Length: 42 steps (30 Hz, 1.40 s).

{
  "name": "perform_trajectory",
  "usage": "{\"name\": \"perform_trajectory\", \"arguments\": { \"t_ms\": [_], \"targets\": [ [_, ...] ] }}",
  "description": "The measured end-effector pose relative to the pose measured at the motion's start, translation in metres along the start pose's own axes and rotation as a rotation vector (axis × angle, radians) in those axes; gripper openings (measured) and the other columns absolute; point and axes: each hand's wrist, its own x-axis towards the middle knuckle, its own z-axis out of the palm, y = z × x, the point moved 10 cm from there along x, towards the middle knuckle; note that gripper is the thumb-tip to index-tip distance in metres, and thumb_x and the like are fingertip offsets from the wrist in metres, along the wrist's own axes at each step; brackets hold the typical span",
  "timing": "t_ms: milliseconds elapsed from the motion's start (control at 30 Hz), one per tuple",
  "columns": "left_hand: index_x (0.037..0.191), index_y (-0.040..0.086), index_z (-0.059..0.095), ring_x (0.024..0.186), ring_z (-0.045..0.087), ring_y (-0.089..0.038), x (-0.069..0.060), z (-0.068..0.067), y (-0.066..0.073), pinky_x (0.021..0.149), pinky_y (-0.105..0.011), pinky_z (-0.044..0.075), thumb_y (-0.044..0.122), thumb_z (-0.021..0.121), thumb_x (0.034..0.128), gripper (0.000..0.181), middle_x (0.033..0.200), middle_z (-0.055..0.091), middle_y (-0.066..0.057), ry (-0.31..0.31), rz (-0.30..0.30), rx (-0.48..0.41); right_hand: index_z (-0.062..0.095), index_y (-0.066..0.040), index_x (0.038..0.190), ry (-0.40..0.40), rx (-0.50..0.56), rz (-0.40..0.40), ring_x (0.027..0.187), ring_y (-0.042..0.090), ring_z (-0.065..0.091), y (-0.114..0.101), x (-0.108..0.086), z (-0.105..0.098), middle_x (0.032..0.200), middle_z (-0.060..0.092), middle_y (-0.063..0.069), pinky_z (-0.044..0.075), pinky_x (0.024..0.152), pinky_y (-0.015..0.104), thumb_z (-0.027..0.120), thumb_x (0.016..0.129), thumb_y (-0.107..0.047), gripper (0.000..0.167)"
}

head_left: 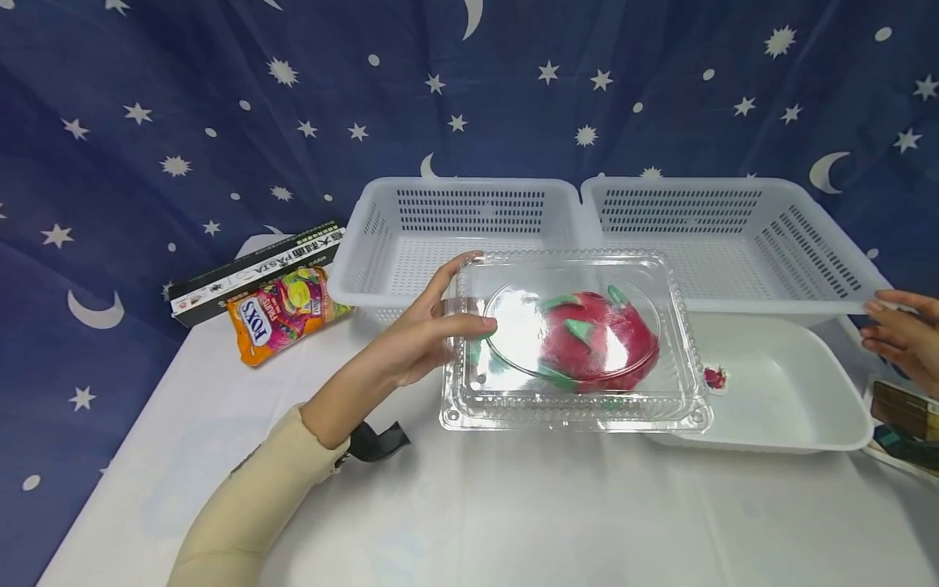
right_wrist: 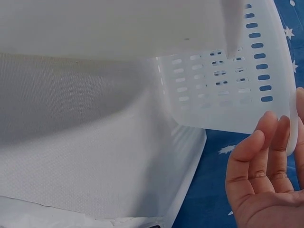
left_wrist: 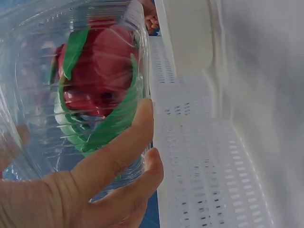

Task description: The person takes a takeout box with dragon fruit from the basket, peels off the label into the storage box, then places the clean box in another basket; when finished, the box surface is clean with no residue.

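Note:
My left hand (head_left: 418,338) grips the left end of a clear plastic clamshell box (head_left: 572,412), thumb on top and fingers beneath. Through its lid shows a red dragon fruit (head_left: 601,338) with green scales. The left wrist view shows the fingers (left_wrist: 118,161) against the ribbed plastic, with the fruit (left_wrist: 102,66) inside. At far right, my right hand (head_left: 905,330) holds the front right corner of a white slotted basket (head_left: 781,306). The right wrist view shows its fingers (right_wrist: 259,147) around the basket's rim (right_wrist: 293,123).
Another slotted basket (head_left: 455,183) stands to the left. A white tub (head_left: 778,391) with a small fruit picture sits before the right basket. At left lie a black pasta box (head_left: 257,273) and a Fox's candy bag (head_left: 282,314). A phone-like object (head_left: 905,428) lies far right.

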Motion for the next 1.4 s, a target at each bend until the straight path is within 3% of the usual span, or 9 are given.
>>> {"name": "perform_trajectory", "arguments": {
  "t_ms": [133,233,333,500,767,1000,1200,1400],
  "targets": [
    [0.147,0.041,0.025,0.113,0.046,-0.03,0.01,0.002,0.002,0.084,-0.051,0.052,0.003,0.062,0.0852,0.082,0.139,0.029,-0.024,0.036,-0.01,0.018,0.065,-0.018,0.104,0.012,0.014,0.012,0.055,0.012,0.067,-0.006,-0.008,0.012,0.079,0.073,-0.004,0.054,0.05,0.02,0.058,0.095,0.001,0.023],
    [0.146,0.042,0.027,0.122,0.04,-0.034,0.018,0.004,0.004,0.086,-0.061,0.049,0.003,0.063,0.0847,0.082,0.143,0.026,-0.023,0.053,-0.004,0.011,0.065,-0.018,0.102,0.009,0.039,0.031,0.054,0.013,0.067,-0.01,-0.015,0.021,0.077,0.072,-0.003,0.054,0.049,0.02,0.058,0.095,0.001,0.022],
    [0.147,0.043,0.028,0.133,0.032,-0.035,0.026,0.006,0.005,0.096,-0.07,0.038,0.003,0.066,0.0838,0.083,0.148,0.024,-0.021,0.074,-0.008,0.01,0.066,-0.017,0.101,0.002,0.067,0.05,0.054,0.014,0.067,-0.011,-0.017,0.024,0.077,0.072,-0.002,0.054,0.049,0.021,0.058,0.095,0.002,0.022],
    [0.146,0.044,0.03,0.143,0.024,-0.029,0.04,0.011,0.007,0.104,-0.073,0.021,0.004,0.069,0.0823,0.085,0.154,0.019,-0.016,0.103,-0.025,0.015,0.065,-0.018,0.101,0.032,0.054,0.056,0.054,0.013,0.066,-0.009,-0.017,0.019,0.076,0.071,-0.002,0.054,0.049,0.021,0.064,0.092,0.001,0.022],
    [0.147,0.043,0.029,0.131,0.042,-0.033,0.061,0.026,0.017,0.09,-0.069,0.043,0.002,0.069,0.0837,0.086,0.149,0.026,-0.017,0.116,0.0,-0.015,0.063,-0.022,0.104,0.093,0.001,0.056,0.054,0.011,0.065,-0.007,-0.016,0.01,0.077,0.069,-0.006,0.053,0.048,0.02,0.065,0.091,-0.002,0.024],
    [0.146,0.045,0.029,0.137,0.035,-0.036,0.082,0.034,0.016,0.088,-0.073,0.04,0.003,0.072,0.0819,0.088,0.158,0.014,-0.01,0.135,-0.004,-0.023,0.068,-0.017,0.102,0.043,0.087,0.035,0.054,0.014,0.067,-0.01,-0.017,0.016,0.078,0.072,-0.002,0.054,0.049,0.022,0.06,0.093,0.003,0.023],
    [0.145,0.045,0.031,0.138,0.029,-0.05,0.098,0.037,0.014,0.079,-0.074,0.044,0.004,0.072,0.0827,0.085,0.159,0.01,-0.006,0.153,-0.018,-0.064,0.072,-0.009,0.102,-0.049,0.222,0.028,0.057,0.02,0.069,-0.01,-0.019,0.027,0.082,0.074,0.006,0.056,0.05,0.027,0.053,0.094,0.01,0.028],
    [0.143,0.047,0.033,0.137,0.024,-0.056,0.114,0.042,0.015,0.078,-0.077,0.041,0.006,0.073,0.083,0.082,0.16,0.008,-0.001,0.192,0.004,-0.092,0.073,-0.008,0.1,-0.015,0.223,0.033,0.056,0.02,0.068,-0.01,-0.017,0.025,0.082,0.073,0.005,0.056,0.049,0.028,0.055,0.092,0.011,0.027]
  ]
}}
